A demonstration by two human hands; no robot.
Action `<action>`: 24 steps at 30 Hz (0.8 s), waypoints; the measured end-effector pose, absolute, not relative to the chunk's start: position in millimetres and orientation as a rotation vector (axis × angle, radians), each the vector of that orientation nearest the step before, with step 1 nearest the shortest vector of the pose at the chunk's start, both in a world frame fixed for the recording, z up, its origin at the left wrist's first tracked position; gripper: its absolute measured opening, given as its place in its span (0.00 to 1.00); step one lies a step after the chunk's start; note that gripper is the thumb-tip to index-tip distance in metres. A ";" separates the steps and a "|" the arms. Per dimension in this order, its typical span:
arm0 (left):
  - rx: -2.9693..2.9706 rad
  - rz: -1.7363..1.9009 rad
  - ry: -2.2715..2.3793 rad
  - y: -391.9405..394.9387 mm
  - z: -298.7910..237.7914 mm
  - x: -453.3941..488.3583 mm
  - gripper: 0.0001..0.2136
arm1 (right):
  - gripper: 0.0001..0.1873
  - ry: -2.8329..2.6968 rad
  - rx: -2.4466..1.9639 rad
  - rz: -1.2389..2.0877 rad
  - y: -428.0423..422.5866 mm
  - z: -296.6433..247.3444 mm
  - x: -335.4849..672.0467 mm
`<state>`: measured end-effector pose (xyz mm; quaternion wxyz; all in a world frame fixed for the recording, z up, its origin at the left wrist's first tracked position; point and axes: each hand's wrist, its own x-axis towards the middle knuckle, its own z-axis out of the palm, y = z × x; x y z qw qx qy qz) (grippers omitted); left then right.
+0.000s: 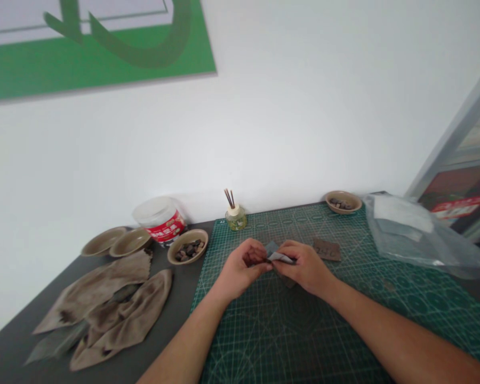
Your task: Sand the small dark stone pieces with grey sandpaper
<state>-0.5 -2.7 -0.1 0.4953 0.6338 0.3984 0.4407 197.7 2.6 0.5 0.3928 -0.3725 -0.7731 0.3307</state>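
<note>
Above the green cutting mat (256, 330), a small folded grey sheet (280, 257) is pinched between both hands; its kind, paper or cloth, is unclear. My left hand (240, 268) has thumb and fingers closed at the sheet's left edge. From the other side my right hand (306, 266) grips it, fingers bent over it. Just below the right fingers shows part of a dark brown piece (290, 281), mostly hidden. A flat brown rectangle (327, 249) with dark, number-like marks lies on the mat beyond the right hand.
Left of the mat lie crumpled brown cloths (124, 320), two stacked-looking tan dishes (104, 241) and a bowl of dark pebbles (188, 247). Behind stand a red-labelled tub (164, 224) and a reed diffuser (236, 217). At right are another pebble bowl (343, 202) and a clear plastic bag (416, 234).
</note>
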 end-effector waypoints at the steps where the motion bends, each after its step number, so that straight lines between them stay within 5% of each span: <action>1: 1.530 1.070 0.969 -2.4 -0.6 -0.8 0.14 | 0.04 -1.966 -0.942 0.843 2.3 0.8 198.0; 24: 1.461 1.102 0.872 0.2 -4.9 -0.8 0.16 | 0.04 -1.916 -0.942 0.882 4.7 2.0 201.4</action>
